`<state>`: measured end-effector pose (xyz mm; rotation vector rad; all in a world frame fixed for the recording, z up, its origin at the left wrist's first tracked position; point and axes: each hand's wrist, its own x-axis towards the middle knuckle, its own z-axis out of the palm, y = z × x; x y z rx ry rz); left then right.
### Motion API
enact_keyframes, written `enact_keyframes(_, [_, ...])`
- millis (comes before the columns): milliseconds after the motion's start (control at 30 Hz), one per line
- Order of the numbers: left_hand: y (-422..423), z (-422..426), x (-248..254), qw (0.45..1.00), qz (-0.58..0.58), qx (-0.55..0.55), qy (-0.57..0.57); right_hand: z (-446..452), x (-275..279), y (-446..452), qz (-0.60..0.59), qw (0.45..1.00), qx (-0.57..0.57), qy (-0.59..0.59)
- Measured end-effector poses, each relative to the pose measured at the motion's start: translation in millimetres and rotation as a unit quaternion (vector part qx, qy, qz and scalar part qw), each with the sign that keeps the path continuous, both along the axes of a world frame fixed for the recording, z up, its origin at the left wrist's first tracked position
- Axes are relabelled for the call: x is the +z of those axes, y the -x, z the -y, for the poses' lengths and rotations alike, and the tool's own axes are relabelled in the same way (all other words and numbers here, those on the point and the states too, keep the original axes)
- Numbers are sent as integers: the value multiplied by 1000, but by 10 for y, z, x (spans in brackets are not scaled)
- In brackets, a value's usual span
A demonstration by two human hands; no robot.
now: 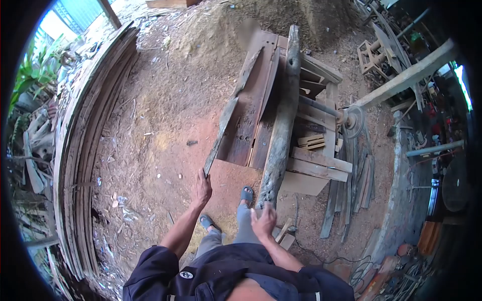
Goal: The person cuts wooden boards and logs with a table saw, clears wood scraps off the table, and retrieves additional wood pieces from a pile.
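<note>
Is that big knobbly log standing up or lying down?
Lying down: the log stretches lengthwise beside the reddish-brown boards, with its near end by the person's right hand.

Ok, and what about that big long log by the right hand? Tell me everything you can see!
The log looks like rough, weathered wood, grey-brown, long and slightly crooked, with a dark knot near its far end and pits near its close end. It lies lengthwise beside brown boards, its close end sticking out past them. The right hand is blurred there; I can't tell whether it touches.
</note>
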<state>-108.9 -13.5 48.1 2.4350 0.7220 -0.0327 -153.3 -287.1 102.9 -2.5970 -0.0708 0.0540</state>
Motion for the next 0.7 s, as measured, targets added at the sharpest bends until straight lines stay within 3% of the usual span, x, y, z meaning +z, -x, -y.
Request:
enact_keyframes(67, [368,67,72,1000,-17,8,-16,-257,-55,-65,-93,975,81,-186])
enact_keyframes(267, [1512,439,53,997,-48,31,-52,-1496,-533,-867,-246,939,2,-240])
enact_keyframes(333, [1865,549,5,997,-52,46,-40,-1801,-1147,-1110,-279,883,-78,-370])
enact_keyframes(367, [2016,595,18,998,-32,43,-44,-1828,-795,-1212,-287,882,-85,-364])
enact_keyframes(433, [2265,565,-8,998,-9,41,-47,-1909,-681,-1240,-346,814,-105,-454])
enact_keyframes(467, [2391,552,-49,998,-32,42,-34,-1961,-689,-1148,-347,816,-104,-450])
enact_keyframes(533, [2680,531,-127,996,-67,49,8,-2010,-758,-859,-267,898,-92,-338])
enact_keyframes(700, [3136,380,-329,995,6,94,28,-2535,-250,-373,-274,911,-25,-309])
